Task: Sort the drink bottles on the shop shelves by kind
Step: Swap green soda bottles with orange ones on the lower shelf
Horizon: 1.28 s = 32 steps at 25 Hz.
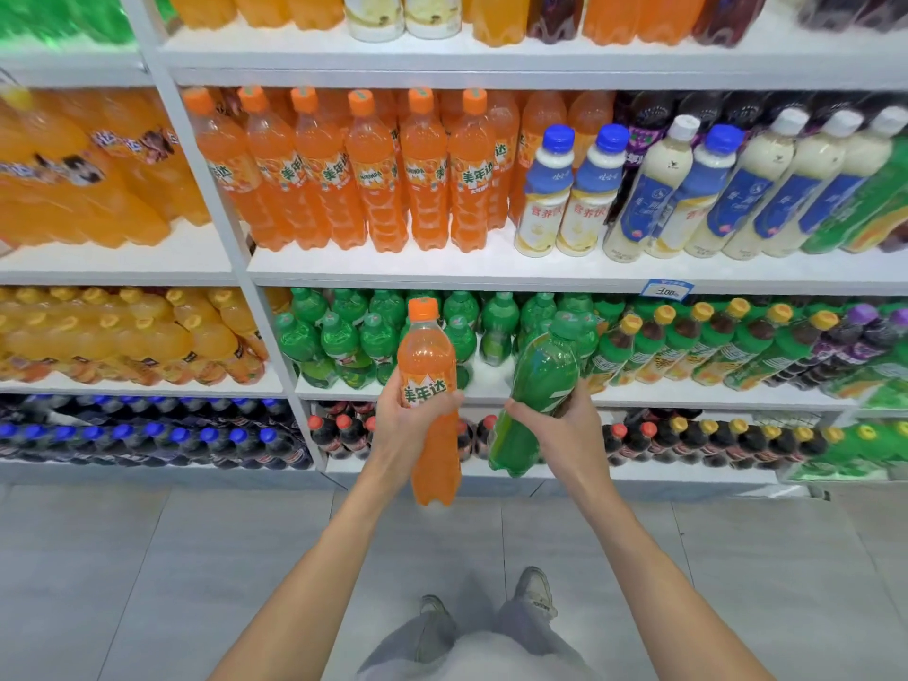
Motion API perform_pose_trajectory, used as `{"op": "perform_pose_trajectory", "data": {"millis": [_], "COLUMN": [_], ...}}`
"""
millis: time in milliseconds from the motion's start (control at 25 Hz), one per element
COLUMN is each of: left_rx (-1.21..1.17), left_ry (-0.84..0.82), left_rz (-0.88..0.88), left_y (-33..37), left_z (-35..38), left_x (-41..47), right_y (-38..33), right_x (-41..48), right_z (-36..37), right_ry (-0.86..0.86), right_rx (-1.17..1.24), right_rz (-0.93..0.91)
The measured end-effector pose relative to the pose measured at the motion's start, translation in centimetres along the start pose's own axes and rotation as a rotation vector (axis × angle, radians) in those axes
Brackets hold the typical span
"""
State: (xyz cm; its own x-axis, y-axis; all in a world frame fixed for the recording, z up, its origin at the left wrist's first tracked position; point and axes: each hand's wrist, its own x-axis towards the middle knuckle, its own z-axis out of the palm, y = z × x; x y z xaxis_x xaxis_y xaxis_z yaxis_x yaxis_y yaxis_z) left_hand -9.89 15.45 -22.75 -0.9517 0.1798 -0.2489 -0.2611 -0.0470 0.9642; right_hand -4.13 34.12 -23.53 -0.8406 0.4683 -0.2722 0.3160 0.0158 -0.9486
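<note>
My left hand [405,422] grips an orange soda bottle [427,356] by its labelled middle, upright, in front of the shelves. My right hand [565,425] grips a green soda bottle [540,380], tilted with its cap leaning up and right. Both bottles hang in the air before the shelf of green bottles [344,336]. A row of matching orange soda bottles [344,174] stands on the shelf above.
White milky drinks with blue caps [565,194] and white caps [766,189] stand right of the orange row. Green-labelled tea bottles with yellow caps [688,346] fill the right of the green shelf. Cola bottles [339,432] line the bottom shelf. Grey tiled floor [147,557] lies below.
</note>
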Motion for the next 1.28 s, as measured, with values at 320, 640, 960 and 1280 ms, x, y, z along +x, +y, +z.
{"op": "perform_pose_trajectory", "data": {"millis": [320, 640, 960, 1280], "left_rx": [0.024, 0.014, -0.018, -0.053], "left_ry": [-0.020, -0.020, 0.029, 0.048], "left_rz": [0.018, -0.001, -0.025, -0.071], "left_y": [2.0, 2.8, 2.6, 1.7], "left_z": [-2.2, -0.5, -1.6, -4.9], "left_x": [0.8, 4.2, 7.5, 10.2], "right_y": [0.2, 2.7, 6.2, 9.3], "right_x": [0.4, 5.7, 12.6, 14.5], "right_z": [2.1, 3.4, 6.8, 10.4], "right_ry": [0.044, 0.030, 0.005, 0.187], "right_rx": [-0.041, -0.055, -0.179, -0.138], "right_rz": [0.022, 0.088, 0.088, 0.117]}}
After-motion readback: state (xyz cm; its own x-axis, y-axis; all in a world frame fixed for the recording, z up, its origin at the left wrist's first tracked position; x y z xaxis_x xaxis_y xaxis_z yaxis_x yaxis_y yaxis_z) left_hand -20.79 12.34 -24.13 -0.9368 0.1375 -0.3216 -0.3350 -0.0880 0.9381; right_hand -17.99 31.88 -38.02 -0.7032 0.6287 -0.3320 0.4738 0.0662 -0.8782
